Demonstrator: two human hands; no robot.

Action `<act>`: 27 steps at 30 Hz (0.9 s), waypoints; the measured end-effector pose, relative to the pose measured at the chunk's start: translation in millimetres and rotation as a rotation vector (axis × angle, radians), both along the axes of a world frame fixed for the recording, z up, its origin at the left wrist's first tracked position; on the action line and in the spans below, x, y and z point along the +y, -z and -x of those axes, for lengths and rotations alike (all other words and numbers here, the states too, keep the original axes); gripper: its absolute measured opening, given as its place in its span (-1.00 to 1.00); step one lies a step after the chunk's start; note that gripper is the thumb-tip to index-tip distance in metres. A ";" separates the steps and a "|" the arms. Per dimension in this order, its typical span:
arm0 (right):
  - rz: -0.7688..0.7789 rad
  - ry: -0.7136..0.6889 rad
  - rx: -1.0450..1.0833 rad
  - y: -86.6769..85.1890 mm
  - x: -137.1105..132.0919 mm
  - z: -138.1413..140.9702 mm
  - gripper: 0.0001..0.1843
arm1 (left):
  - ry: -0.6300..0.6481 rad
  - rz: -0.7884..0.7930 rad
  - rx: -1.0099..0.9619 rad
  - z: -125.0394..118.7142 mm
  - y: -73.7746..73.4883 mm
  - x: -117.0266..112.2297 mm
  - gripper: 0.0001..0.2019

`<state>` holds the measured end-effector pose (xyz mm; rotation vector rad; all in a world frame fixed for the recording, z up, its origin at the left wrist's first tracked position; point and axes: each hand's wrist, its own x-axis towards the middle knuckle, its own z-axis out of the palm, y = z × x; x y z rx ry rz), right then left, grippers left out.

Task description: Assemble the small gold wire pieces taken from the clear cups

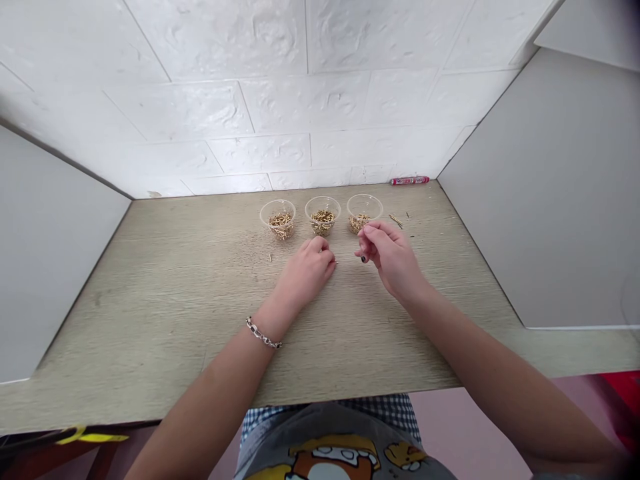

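Three clear plastic cups stand in a row near the wall. Small gold-coloured metal pieces fill the bottom of the left cup [278, 220], the middle cup [323, 216] and the right cup [365, 205]. My left hand [309, 270] rests on the table just in front of the middle cup, its fingers curled and pressed together; a tiny bit shows by its fingertips. Raised at the front of the right cup, my right hand [393, 260] pinches thumb and forefinger together and partly covers that cup. Whatever either hand holds is too small or hidden to name.
Several loose thin gold pieces [396, 221] lie right of the cups, and one small piece [271, 258] lies in front of the left cup. A pink marker pen [409, 181] lies against the white brick-pattern wall [280, 155]. Grey panels close off both sides.
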<state>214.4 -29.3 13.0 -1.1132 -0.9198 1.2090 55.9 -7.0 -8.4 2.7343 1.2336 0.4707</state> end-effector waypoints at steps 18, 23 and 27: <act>0.026 -0.022 -0.017 2.5 0.0 -1.0 -0.84 | -0.078 -0.027 0.016 1.3 -4.3 -4.1 -0.89; 0.136 -0.091 0.021 8.1 -0.8 3.8 -0.86 | -0.110 0.002 0.026 5.6 -9.0 -3.6 -0.91; 0.185 -0.147 0.021 13.3 -3.1 10.5 -0.85 | -0.121 0.041 0.038 6.5 -11.0 -2.7 -0.89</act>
